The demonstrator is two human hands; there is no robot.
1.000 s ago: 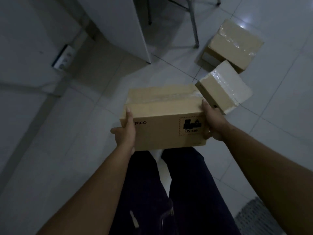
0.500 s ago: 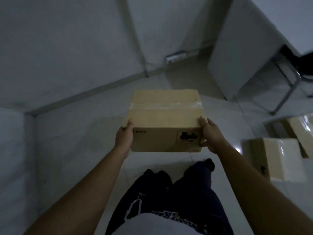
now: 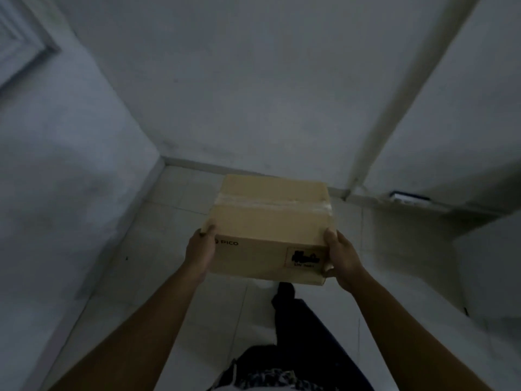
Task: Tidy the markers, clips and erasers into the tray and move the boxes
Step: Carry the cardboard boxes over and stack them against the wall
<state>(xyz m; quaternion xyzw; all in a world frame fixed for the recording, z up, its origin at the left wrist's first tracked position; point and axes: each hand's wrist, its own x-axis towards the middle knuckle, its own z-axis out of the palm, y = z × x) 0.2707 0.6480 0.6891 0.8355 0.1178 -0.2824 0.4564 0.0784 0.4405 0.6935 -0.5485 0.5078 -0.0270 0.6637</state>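
The left hand (image 3: 200,253) is clamped on the 9 o'clock end of the box (image 3: 270,221), thumb laid over the top edge, the other fingers hidden behind the cardboard. The right hand (image 3: 342,259) is clamped the same way on the 3 o'clock end, thumb up at the near top corner. Neither hand has anything else in it.

The box is held off the floor (image 3: 180,193), in the air between the 2 hands, at 12 o'clock from the body. Its long axis runs from 9 to 3 o'clock, across the body, and the tape (image 3: 270,203) on its top lies along that axis. Each hand sits at 1 short end, so neither is nearer; the load is shared evenly.

A dark trouser leg (image 3: 304,320) is seen under the box at 6 o'clock. Beyond the box, at 12 o'clock, the floor meets the wall (image 3: 253,94), with a room corner at 11 o'clock and a power strip (image 3: 408,196) at 2 o'clock.

The step in hand is judged to be the carrying of this box. If it is to be set down by the wall, a straight lowering toward 12 o'clock would be needed, long side parallel to the wall.
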